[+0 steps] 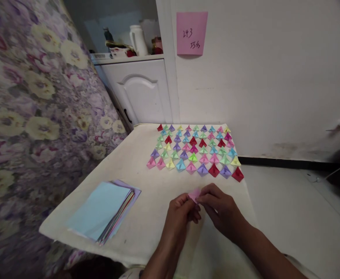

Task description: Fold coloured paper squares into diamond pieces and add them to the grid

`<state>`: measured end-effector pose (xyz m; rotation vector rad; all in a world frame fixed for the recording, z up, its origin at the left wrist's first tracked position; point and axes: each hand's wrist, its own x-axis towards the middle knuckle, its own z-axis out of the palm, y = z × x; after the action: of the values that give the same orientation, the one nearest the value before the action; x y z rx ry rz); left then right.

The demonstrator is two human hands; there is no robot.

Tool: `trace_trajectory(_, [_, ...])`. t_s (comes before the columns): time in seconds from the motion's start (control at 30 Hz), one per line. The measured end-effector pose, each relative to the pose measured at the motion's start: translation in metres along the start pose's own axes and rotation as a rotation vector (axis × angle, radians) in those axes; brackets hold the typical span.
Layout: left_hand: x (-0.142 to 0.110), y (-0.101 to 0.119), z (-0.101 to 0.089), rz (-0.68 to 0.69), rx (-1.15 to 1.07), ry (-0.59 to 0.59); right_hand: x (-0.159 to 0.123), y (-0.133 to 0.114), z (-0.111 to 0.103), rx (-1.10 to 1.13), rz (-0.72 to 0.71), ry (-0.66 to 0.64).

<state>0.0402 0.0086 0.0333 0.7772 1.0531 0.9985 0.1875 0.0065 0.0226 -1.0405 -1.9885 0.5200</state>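
My left hand [182,211] and my right hand [220,208] meet over the near part of a cream table [135,166]. Both pinch a small folded pink paper piece [193,195] between fingertips. Just beyond the hands, several rows of small folded paper shapes [195,152] in red, pink, green, blue, purple and yellow lie in a grid. A stack of coloured paper sheets [104,211] with a light blue one on top rests to the left of my left hand.
A floral fabric [36,116] rises along the left. A white cabinet [141,91] with a bottle [138,40] and jars on it stands behind the table. A pink note [191,33] hangs on the white wall. Pale floor lies to the right.
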Motion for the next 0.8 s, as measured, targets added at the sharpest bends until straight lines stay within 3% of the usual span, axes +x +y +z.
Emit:
trace_trajectory(0.27, [0.001,0.0,-0.004,0.02,-0.097,-0.061,0.001,-0.001,0.002,-0.093,-0.028,-0.022])
trace_trajectory(0.8, [0.007,-0.001,-0.008,0.031,-0.045,0.015,-0.003,0.0,0.013,-0.121,-0.11,0.021])
